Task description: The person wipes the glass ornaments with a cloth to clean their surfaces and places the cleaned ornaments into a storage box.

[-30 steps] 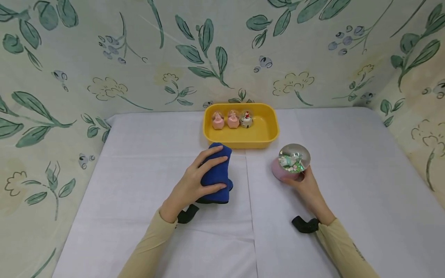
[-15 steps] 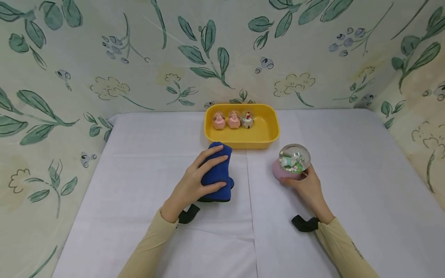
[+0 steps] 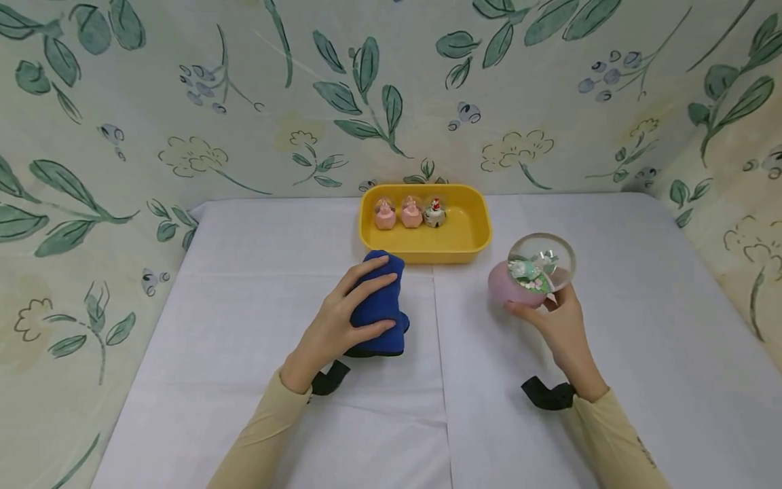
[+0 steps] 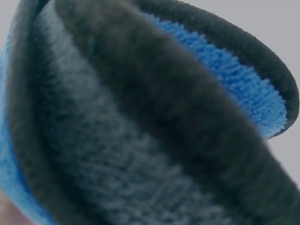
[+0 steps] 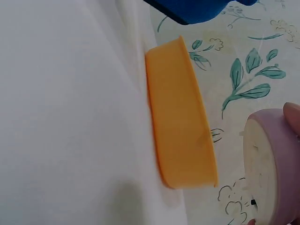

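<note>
My right hand (image 3: 559, 326) grips a snow globe by its pink base (image 3: 513, 284), holding it tilted above the white cloth. Inside the clear dome (image 3: 559, 251) sits a pale green and white figure among flowers. In the right wrist view the cream underside (image 5: 260, 168) of the base faces the camera, lifted off the table. My left hand (image 3: 342, 312) holds a folded blue cloth (image 3: 381, 305) with dark edging, fingers spread over its top. The left wrist view is filled by the folds of this cloth (image 4: 248, 93), its grey inner side showing.
A yellow tray (image 3: 464, 231) stands at the back of the table, with two small pink globes (image 3: 385, 216) and a white one with a red top (image 3: 435, 214) at its left. Behind it hangs a leaf-patterned curtain (image 3: 244, 102). White cloth (image 3: 244, 326) covers the table.
My right hand has raised the snow globe and carried it slightly right, tilting it more to the right. My left hand with the blue cloth has stayed nearly in place.
</note>
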Demonstrator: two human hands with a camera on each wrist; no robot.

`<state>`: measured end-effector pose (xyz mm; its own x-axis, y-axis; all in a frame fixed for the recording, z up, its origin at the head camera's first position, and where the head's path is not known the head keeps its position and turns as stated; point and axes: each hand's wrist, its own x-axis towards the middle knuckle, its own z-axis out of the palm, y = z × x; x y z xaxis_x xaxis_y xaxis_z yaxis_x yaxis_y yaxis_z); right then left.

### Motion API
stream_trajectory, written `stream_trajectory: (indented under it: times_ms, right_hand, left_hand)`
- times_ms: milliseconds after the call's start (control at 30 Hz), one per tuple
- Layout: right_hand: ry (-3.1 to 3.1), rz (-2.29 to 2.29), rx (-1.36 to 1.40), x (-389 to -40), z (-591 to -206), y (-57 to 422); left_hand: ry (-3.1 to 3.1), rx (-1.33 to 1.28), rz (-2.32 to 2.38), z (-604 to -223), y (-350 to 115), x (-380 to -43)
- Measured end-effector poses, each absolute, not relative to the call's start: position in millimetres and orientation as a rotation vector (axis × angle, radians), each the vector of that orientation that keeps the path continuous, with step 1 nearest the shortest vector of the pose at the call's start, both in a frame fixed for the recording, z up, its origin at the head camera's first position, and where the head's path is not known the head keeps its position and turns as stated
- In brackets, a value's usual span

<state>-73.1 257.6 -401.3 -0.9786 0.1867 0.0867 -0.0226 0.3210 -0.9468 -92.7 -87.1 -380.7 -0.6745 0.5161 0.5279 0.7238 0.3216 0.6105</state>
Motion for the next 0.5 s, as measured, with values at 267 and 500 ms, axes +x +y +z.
stream_trajectory:
  times_ms: [267, 500]
  right_hand:
    - [-2.105, 1.99, 0.103, -68, -374, 247]
    - [-1.929, 2.09, 0.268, -63, -356, 234]
  left_hand:
    - [-2.33, -1.106, -1.29, -377, -89, -94]
    - [-2.328, -1.081, -1.283, -374, -92, -94]
